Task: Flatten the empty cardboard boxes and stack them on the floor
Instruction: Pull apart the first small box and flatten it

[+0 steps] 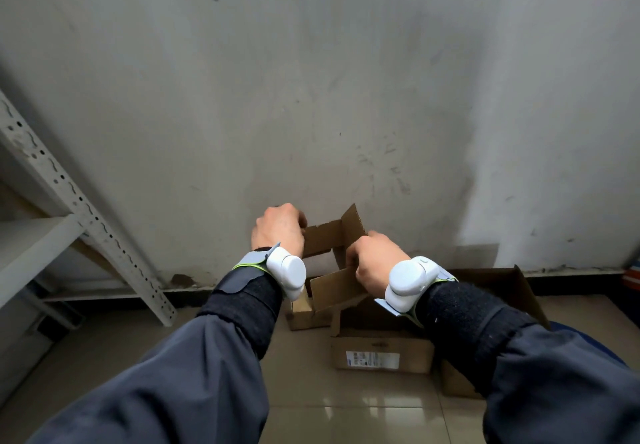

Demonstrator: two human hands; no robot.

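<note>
I hold a small brown cardboard box (325,239) in the air in front of the wall, its flaps open. My left hand (277,228) grips its left side. My right hand (377,260) grips its right side near a lower flap (334,287). Below, on the tiled floor, stands an open box with a white label (381,353). A smaller box (304,315) sits to its left. A larger open box (502,287) stands behind my right forearm, partly hidden.
A grey scuffed wall (346,97) fills the view ahead. A white metal shelf rack (69,208) stands at the left, its leg on the beige tiled floor (304,391). Something red and blue (632,277) shows at the right edge.
</note>
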